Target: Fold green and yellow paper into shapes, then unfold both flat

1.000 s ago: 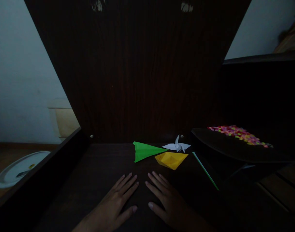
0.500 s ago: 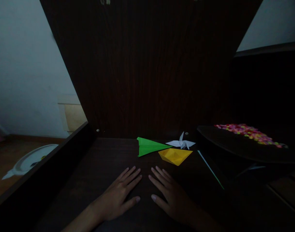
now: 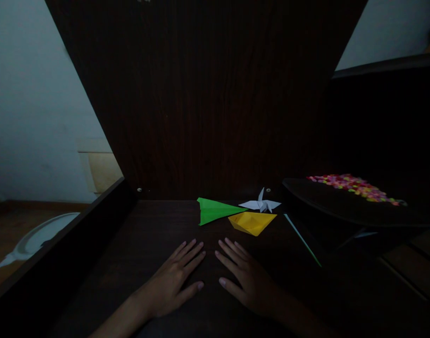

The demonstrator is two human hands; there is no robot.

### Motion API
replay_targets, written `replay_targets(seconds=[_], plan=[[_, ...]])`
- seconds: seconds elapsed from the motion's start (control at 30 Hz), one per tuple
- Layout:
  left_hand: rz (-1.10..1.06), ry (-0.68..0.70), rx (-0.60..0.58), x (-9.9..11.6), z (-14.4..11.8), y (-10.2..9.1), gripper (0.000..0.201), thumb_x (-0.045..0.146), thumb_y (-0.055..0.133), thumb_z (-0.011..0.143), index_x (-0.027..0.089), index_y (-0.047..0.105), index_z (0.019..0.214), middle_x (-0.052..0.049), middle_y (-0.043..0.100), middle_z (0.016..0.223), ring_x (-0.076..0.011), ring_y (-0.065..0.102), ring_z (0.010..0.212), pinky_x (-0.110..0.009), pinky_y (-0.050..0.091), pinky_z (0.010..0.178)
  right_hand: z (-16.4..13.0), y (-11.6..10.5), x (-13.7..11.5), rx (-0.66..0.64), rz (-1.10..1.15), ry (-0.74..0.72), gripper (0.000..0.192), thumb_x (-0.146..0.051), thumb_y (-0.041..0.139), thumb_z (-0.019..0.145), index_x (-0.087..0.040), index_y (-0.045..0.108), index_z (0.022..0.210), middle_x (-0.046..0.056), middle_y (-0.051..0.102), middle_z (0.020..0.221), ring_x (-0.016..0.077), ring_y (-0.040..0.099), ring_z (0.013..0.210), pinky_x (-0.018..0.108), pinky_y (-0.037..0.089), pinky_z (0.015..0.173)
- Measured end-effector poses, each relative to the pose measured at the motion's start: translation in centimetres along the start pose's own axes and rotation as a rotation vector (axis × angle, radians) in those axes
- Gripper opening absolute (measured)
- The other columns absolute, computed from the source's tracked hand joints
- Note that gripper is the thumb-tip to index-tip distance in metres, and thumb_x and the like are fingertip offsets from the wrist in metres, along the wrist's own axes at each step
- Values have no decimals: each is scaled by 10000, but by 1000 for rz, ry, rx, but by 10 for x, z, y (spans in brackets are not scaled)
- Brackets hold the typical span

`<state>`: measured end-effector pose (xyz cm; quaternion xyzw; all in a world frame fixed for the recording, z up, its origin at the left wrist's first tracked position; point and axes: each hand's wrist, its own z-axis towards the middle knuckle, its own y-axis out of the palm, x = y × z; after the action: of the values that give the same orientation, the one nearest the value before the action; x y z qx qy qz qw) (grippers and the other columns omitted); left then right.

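Observation:
Both of my hands lie flat on the dark wooden surface, palms down and fingers spread. My left hand holds nothing; beyond its fingertips is a green paper plane. My right hand is empty too, and a yellow paper boat lies just past its fingers without touching them. Behind the boat rests a white paper crane with wings spread, near the plane's pointed tip. Farther right lies a thin strip, white at one end and green at the other.
A dark panel rises at the back. Along the left runs a raised edge, with a white oval tray beyond it, lower down. At right, a dark curved ledge bears a cluster of small pink, red and yellow pieces.
The view has shifted slightly, so things on the surface appear a little farther left and higher. My hands and the folded papers keep their places.

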<state>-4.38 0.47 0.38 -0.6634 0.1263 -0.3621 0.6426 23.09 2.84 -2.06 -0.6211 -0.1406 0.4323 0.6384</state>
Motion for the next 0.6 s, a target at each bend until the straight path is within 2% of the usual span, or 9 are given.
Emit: replay_targets(seconds=[0.4, 0.6], plan=[[11, -9, -24, -1, 1, 0, 609, 471, 436, 999, 270, 249, 1542, -73, 244, 1605, -322, 216, 1472, -589, 273, 1157, 1, -2, -1, -1, 19, 12, 583, -429, 511, 969, -221, 379, 1497, 90, 277, 1583, 307, 237, 1467, 538, 263, 1183], [6, 5, 1, -2, 1, 0, 609, 473, 455, 992, 271, 271, 1536, -82, 267, 1599, -321, 232, 1468, -579, 271, 1159, 3, -5, -4, 10, -11, 7, 572, -408, 512, 968, -201, 395, 1489, 104, 296, 1575, 295, 253, 1464, 530, 260, 1185]])
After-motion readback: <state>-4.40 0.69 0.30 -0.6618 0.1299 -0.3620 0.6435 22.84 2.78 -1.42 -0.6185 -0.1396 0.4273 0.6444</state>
